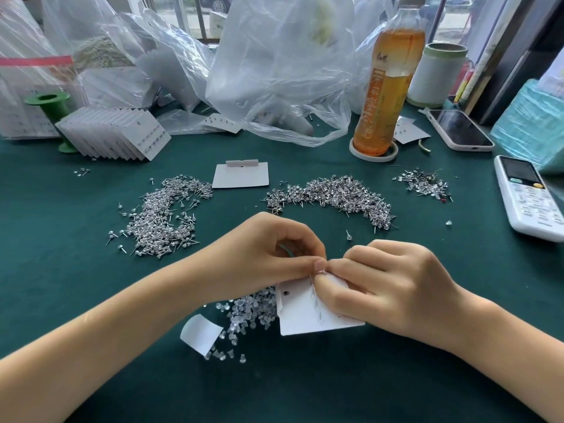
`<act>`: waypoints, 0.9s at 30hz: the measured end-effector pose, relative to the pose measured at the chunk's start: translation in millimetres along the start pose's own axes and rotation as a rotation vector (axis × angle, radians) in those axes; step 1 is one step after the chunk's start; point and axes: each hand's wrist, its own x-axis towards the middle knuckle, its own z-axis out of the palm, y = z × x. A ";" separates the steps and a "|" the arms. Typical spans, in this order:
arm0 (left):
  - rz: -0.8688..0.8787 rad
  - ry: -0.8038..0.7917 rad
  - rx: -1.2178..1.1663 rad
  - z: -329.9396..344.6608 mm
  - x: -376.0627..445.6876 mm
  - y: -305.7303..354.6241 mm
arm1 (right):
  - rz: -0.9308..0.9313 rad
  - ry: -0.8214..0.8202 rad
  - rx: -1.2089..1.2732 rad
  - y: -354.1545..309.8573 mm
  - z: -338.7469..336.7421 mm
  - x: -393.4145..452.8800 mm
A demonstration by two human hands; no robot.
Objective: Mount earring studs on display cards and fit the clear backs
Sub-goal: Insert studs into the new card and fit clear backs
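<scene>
A white display card (308, 319) is held back side up near the middle of the green table, with stud posts poking through it. My left hand (268, 251) pinches its top edge. My right hand (393, 282) rests on the card and pinches at a post by the top edge; a clear back there is too small to make out. A heap of clear backs (250, 309) lies just left of the card. Two large piles of silver studs (161, 215) (335, 196) lie beyond my hands, and a smaller pile (424, 184) sits further right.
A blank card (241, 175) lies between the stud piles. A stack of filled cards (119, 132) leans at the back left by a green spool (48, 102). Plastic bags (274, 65), a tea bottle (390, 87), a phone (460, 129) and a remote (531, 196) stand behind and right.
</scene>
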 end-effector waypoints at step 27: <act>-0.064 -0.038 -0.080 -3.3 2.4 0.3 | 0.001 0.021 -0.032 -0.5 -2.9 3.8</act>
